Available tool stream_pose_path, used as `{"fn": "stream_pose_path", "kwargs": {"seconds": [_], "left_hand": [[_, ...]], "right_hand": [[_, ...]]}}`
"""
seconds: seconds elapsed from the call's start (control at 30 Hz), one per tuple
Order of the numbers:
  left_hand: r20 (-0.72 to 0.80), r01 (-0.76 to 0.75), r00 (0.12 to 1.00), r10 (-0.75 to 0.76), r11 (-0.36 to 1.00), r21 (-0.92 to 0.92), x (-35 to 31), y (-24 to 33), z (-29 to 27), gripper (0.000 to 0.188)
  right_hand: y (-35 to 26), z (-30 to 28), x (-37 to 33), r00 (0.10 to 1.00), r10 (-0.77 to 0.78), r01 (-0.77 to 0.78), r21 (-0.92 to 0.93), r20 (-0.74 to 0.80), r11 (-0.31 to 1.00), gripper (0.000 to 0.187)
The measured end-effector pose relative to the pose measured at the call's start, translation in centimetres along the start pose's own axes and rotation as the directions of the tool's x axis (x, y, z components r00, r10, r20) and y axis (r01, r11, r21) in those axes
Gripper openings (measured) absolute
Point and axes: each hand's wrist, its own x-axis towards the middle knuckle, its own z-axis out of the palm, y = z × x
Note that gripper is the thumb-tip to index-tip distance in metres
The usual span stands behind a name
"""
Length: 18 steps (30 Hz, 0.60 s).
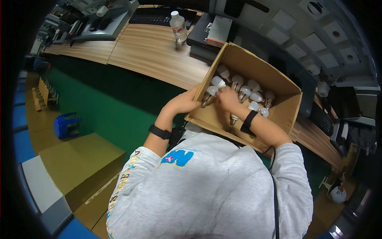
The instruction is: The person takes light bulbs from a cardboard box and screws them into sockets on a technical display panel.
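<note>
An open cardboard box (260,59) sits tilted in front of my chest, with several white-domed light bulbs (244,92) lying loose inside. My left hand (184,102) grips the box's left wall, and its fingertips are partly hidden at the edge. Inside, my right hand (230,99) has its fingers curled together among the bulbs. They are right beside a bulb with a white dome (217,82); whether they hold it is hidden. Another bulb (209,95) leans by the left wall, and one more (234,118) lies below my right wrist.
On the wood-grain desk (149,53) stand a clear plastic bottle (178,28), a black keyboard (153,18) and a dark case (201,34) carrying a smaller grey box (219,31). A blue stool (66,125) and a large carton (81,159) are on the left floor.
</note>
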Motion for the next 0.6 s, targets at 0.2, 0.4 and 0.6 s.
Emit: {"fn": "stream_pose_path", "kwargs": {"seconds": [0.2, 0.4, 0.6], "left_hand": [[0.035, -0.015, 0.999, 0.016, 1.0, -0.003, 0.3, 0.4, -0.3, 0.072], [0.026, -0.06, 0.998, 0.06, 0.998, -0.026, 0.2, 1.0, -0.6, 0.073], [0.055, -0.111, 0.992, 0.11, 0.994, 0.016, 0.9, -1.1, -0.5, 0.084]], "right_hand": [[10.1, -1.1, 1.1, 0.945, 0.147, -0.198, 0.153, 0.293, 0.968, 0.059], [9.9, -4.1, -1.2, 0.975, -0.016, -0.039, 0.243, 0.219, 0.969, 0.059], [10.5, -20.4, -8.0, 0.914, 0.357, -0.18, 0.597, -0.191, 0.782, 0.06]]}}
